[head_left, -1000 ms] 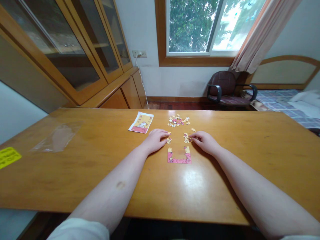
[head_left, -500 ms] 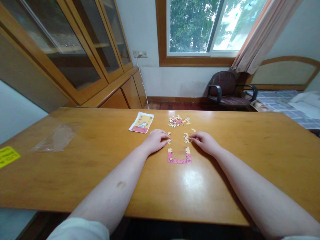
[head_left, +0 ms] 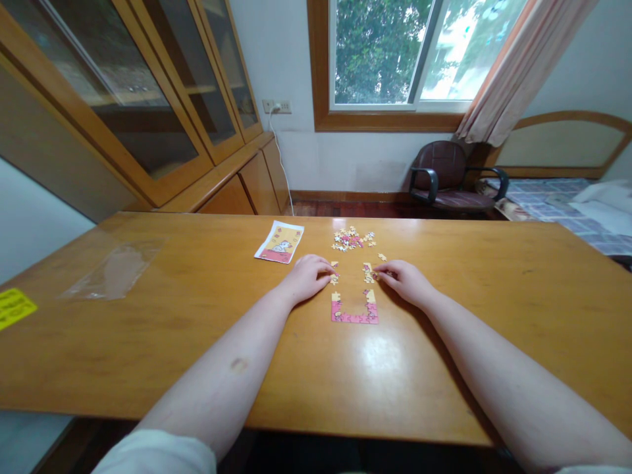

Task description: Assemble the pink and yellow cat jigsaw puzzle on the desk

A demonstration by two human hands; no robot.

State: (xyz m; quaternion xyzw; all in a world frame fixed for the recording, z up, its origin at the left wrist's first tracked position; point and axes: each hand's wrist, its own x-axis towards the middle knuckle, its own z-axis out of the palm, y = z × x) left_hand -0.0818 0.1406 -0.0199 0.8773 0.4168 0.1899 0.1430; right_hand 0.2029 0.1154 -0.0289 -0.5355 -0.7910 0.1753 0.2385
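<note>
Joined jigsaw puzzle pieces (head_left: 354, 318) form a pink and yellow U on the table. Above its left arm, my left hand (head_left: 312, 273) rests with curled fingers on a short column of yellow pieces (head_left: 334, 279). On the opposite side, my right hand (head_left: 402, 279) has its thumb and fingertips closed at the edge of another yellow column (head_left: 368, 272). The fingers partly cover the pieces they touch. Farther back lies a pile of loose puzzle pieces (head_left: 349, 239), and a single piece (head_left: 382, 257) sits just beyond my right hand.
A picture card (head_left: 280, 242) with a white animal lies left of the pile. Clear plastic wrapping (head_left: 112, 271) and a yellow label (head_left: 16, 308) are on the table's left part. Past the far table edge stand a cabinet (head_left: 197, 171) and an armchair (head_left: 444, 174).
Hardly anything differs. Both hands stay at the two puzzle columns, and the pieces lie in the same places.
</note>
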